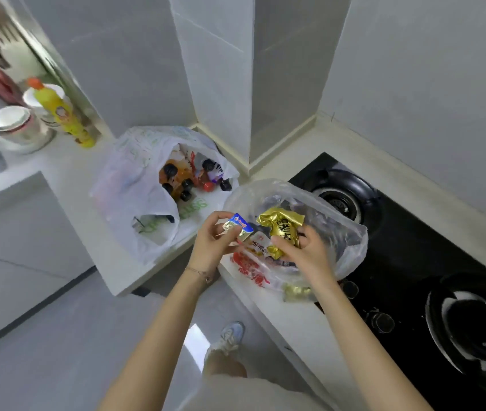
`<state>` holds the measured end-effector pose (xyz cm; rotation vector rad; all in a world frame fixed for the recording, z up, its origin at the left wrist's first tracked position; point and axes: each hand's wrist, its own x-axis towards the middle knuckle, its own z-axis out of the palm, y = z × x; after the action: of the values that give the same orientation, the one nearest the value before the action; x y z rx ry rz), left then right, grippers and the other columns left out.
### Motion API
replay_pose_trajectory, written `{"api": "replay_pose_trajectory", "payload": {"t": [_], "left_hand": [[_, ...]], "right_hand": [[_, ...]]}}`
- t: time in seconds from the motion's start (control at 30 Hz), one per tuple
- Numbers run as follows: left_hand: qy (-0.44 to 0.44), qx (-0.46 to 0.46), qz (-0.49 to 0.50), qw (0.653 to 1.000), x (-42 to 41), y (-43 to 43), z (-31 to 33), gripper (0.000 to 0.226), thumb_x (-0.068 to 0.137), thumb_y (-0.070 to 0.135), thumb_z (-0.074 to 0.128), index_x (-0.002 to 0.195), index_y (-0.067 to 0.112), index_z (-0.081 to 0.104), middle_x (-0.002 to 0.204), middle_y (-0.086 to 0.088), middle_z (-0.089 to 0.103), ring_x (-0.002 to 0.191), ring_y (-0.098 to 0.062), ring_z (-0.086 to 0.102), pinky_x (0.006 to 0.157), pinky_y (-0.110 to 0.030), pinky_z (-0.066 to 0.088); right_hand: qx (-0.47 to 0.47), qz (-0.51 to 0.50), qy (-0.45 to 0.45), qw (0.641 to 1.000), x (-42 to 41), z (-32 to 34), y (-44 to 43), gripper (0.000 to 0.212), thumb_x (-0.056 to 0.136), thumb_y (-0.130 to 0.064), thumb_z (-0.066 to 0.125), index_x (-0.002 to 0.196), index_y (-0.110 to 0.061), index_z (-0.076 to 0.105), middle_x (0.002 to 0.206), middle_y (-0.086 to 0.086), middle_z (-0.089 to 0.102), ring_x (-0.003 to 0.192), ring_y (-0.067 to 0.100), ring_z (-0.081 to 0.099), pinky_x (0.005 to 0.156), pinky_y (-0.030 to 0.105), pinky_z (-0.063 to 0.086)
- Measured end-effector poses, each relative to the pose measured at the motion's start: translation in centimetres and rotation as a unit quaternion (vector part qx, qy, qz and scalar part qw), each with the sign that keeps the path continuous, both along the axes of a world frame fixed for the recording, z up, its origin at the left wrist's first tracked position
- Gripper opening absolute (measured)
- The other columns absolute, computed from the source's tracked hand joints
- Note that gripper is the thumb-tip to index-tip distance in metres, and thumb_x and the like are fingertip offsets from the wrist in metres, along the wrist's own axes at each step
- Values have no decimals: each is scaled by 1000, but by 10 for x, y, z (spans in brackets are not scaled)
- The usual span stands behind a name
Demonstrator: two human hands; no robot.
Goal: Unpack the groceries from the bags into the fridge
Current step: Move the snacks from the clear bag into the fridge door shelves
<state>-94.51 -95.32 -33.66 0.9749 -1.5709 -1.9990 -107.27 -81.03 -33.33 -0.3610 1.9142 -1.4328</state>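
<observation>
Over the clear plastic bag [351, 232], which sits on the white counter [66, 173] at the left edge of the black gas hob [413, 247], both hands are raised side by side; the left hand [210, 247] pinches a small blue-and-silver foil packet [237, 228] between thumb and curled fingertips, just above the bag's near-left rim; the right hand [304, 253] grips a gold foil packet [281, 229] with dark print, thumb on its near side, fingers wrapped behind it and mostly hidden; the two packets are close but apart. Beneath them a white packet [258, 243] lies in the bag; red lettering [250, 268] shows nearer, though whether it belongs to a packet or to the bag cannot be told; a smaller gold item [295, 292] is blurred by the plastic. To the far left stands a white carrier bag [135, 179], its mouth open on dark-capped bottles [176, 176] with unreadable labels; farther left, a yellow bottle [60, 114] and stacked bowls [13, 123] are smeared by the lens.
</observation>
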Motion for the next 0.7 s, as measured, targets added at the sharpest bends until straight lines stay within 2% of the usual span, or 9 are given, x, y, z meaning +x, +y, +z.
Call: {"api": "replay_pose_trajectory", "payload": {"t": [0.07, 0.1, 0.2, 0.3, 0.4, 0.47, 0.57, 0.7], "left_hand": [[9, 8, 83, 997, 23, 24, 3, 18, 92, 4, 61, 108, 2, 55, 86, -11, 69, 70, -16, 68, 71, -36, 61], [12, 9, 122, 992, 36, 36, 3, 16, 92, 4, 61, 107, 3, 55, 88, -13, 69, 70, -18, 68, 68, -33, 61], [17, 3, 235, 972, 76, 72, 3, 12, 91, 4, 62, 102, 4, 56, 95, -18, 69, 78, -26, 70, 63, -27, 58], [22, 0, 311, 950, 117, 105, 8, 9, 90, 6, 63, 97, 8, 57, 91, -15, 70, 78, -27, 70, 62, -27, 57], [32, 2, 361, 932, 158, 135, 19, 10, 90, 5, 62, 96, 10, 56, 82, -4, 72, 69, -22, 70, 61, -27, 58], [29, -7, 402, 915, 185, 154, 26, 11, 90, 4, 62, 97, 9, 56, 79, 0, 72, 69, -22, 69, 61, -27, 58], [25, -13, 478, 878, 231, 183, 37, 11, 90, 5, 63, 97, 7, 55, 86, -9, 70, 72, -28, 64, 60, -26, 57], [12, -23, 549, 835, 293, 227, 49, 14, 90, 7, 63, 101, 6, 54, 92, -13, 69, 74, -28, 65, 58, -26, 57]], "right_hand": [[-29, 45, -22, 998, 9, 3, 11, 29, 80, -16, 77, 98, -24, 55, 91, -8, 67, 80, -1, 65, 65, 14, 52], [-35, 67, -26, 997, 14, 3, 17, 27, 81, -14, 76, 100, -20, 57, 91, -6, 67, 79, 1, 65, 61, 12, 50], [-45, 133, -37, 989, 33, 6, 32, 25, 82, -8, 74, 100, -14, 58, 91, 1, 69, 75, 3, 67, 58, 14, 51], [-47, 215, -50, 974, 61, 7, 39, 34, 81, -10, 75, 109, -11, 58, 99, 3, 70, 83, 11, 69, 62, 22, 55], [-57, 319, -34, 946, 101, 15, 35, 34, 80, -16, 77, 107, -22, 57, 100, 0, 71, 86, 13, 69, 58, 16, 49], [-60, 378, -32, 923, 132, 23, 32, 34, 79, -19, 78, 106, -24, 57, 100, -2, 71, 89, 16, 70, 62, 19, 53], [-72, 448, -25, 891, 182, 35, 31, 38, 79, -24, 77, 111, -18, 58, 98, -3, 72, 87, 13, 70, 67, 27, 56], [-82, 533, -27, 842, 247, 41, 39, 43, 80, -26, 76, 116, -12, 57, 96, -1, 72, 81, 13, 69, 63, 24, 52]]}}
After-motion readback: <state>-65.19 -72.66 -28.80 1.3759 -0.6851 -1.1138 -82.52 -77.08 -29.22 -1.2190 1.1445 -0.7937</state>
